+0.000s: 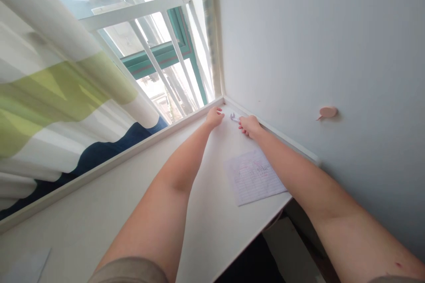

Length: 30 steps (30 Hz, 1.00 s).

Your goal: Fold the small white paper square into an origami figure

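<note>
My right hand [249,127] is closed around the handle of a small silver wrench [234,117]. The wrench's open jaw points left, toward the far corner of the white desk [199,203]. Just left of that jaw is my left hand [215,117], its fingers loosely curled and a little apart, with nothing visible in them. The two hands do not touch. Below my right hand and forearm lies a lined sheet of paper [254,179] with handwriting and red marks, its right edge partly covered by the forearm.
A raised rim [146,135] runs along the desk's window side. Beyond it hang a white and green curtain [66,93] and a white railing [139,11]. A pink hook [328,112] sticks to the right wall. Another paper [28,265] lies at lower left.
</note>
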### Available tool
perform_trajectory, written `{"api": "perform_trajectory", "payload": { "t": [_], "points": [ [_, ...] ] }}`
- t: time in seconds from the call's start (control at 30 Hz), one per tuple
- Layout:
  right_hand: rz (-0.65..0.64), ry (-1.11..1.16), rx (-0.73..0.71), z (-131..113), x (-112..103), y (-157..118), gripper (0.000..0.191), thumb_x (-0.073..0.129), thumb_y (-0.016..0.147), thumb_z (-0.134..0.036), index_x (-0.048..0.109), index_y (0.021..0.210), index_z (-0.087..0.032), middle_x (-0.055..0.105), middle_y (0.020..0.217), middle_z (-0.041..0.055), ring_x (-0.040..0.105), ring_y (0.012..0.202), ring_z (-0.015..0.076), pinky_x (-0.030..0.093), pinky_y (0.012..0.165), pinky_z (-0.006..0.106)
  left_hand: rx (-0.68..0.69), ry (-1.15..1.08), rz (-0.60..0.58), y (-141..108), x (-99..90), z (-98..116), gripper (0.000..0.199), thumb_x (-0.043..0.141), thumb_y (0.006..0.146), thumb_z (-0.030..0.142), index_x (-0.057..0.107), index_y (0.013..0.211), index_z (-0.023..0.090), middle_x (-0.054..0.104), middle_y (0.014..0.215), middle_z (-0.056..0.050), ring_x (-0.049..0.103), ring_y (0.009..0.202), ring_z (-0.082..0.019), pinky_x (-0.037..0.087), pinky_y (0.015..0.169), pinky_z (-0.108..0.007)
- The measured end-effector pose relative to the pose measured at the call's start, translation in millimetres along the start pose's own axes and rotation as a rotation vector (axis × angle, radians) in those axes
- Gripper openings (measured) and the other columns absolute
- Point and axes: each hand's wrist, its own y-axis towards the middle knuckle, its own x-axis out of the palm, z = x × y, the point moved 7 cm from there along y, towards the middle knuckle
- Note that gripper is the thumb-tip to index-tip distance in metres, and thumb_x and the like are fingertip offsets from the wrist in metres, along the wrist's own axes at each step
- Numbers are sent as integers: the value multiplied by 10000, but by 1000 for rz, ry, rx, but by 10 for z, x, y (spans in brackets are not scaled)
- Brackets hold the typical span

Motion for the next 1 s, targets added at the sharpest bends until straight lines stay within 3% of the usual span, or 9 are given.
{"api": "perform_trajectory", "payload": {
  "t": [0.1, 0.2, 0.33, 0.43, 0.53, 0.63, 0.7, 0.8, 1.0],
  "points": [
    [101, -42, -110, -13, -89, -198, 180, 661, 885, -210, 569, 736, -254, 590, 631, 18, 553, 626, 208, 425, 600, 331, -9, 6, 19, -281, -545, -173, 260, 774, 817, 113, 677, 1045, 191, 737, 1192, -124, 682, 937, -230, 527, 855, -363],
    [90, -73, -241, -44, 100, -549, 164, 636, 894, -217, 581, 744, -253, 613, 688, 18, 586, 749, 226, 449, 704, 336, 25, 5, 86, -793, -1348, -520, 207, 757, 847, 158, 716, 1046, 193, 762, 1142, -110, 698, 1007, -240, 539, 907, -366],
    [-254, -134, -445, -128, 956, -1363, 144, 647, 883, -245, 611, 744, -235, 640, 712, 16, 582, 703, 201, 444, 694, 343, 83, -48, 295, -1937, -2422, -1213, 170, 739, 881, 264, 719, 1038, 203, 793, 1028, -74, 739, 1039, -234, 542, 1027, -387],
    [-618, -233, -509, -56, 1724, -2188, 68, 649, 882, -255, 671, 826, -222, 702, 789, 32, 621, 719, 203, 458, 691, 343, 33, -67, 482, -2905, -2894, -1777, 165, 707, 891, 294, 706, 1023, 196, 800, 1014, -87, 758, 1043, -234, 555, 1033, -384],
    [-916, -310, -666, 75, 2248, -2984, 131, 654, 910, -325, 723, 935, -217, 770, 973, 67, 673, 858, 224, 513, 795, 361, 11, 21, 575, -3610, -3050, -2176, 161, 691, 907, 319, 717, 1019, 206, 805, 1058, -95, 750, 1055, -242, 555, 1049, -399],
    [-1072, -417, -919, 240, 2465, -3523, 215, 676, 907, -377, 747, 1044, -225, 770, 1159, 106, 680, 1120, 294, 512, 1029, 467, 56, 135, 638, -3952, -3107, -2382, 138, 660, 938, 323, 732, 1003, 225, 807, 1082, -88, 726, 1120, -255, 528, 1117, -415],
    [-1043, -541, -1072, 345, 2496, -3681, 271, 705, 899, -418, 749, 1101, -242, 742, 1235, 119, 639, 1221, 344, 463, 1117, 559, 109, 194, 653, -4007, -3125, -2438, 132, 671, 942, 330, 746, 1003, 240, 803, 1096, -85, 715, 1130, -264, 524, 1125, -414],
    [-1001, -634, -1182, 439, 2482, -3763, 244, 694, 905, -404, 739, 1090, -252, 708, 1249, 119, 614, 1215, 358, 446, 1126, 587, 232, 239, 627, -3942, -3114, -2433, 152, 686, 932, 307, 761, 1042, 235, 797, 1101, -82, 706, 1138, -273, 516, 1136, -424],
    [-1055, -659, -1269, 471, 2438, -3835, 390, 768, 883, -533, 709, 1181, -287, 672, 1285, 106, 586, 1233, 375, 392, 1172, 617, 297, 271, 523, -3770, -3013, -2438, 149, 669, 936, 261, 766, 1044, 227, 798, 1099, -70, 702, 1133, -268, 512, 1127, -420]
  ]
}}
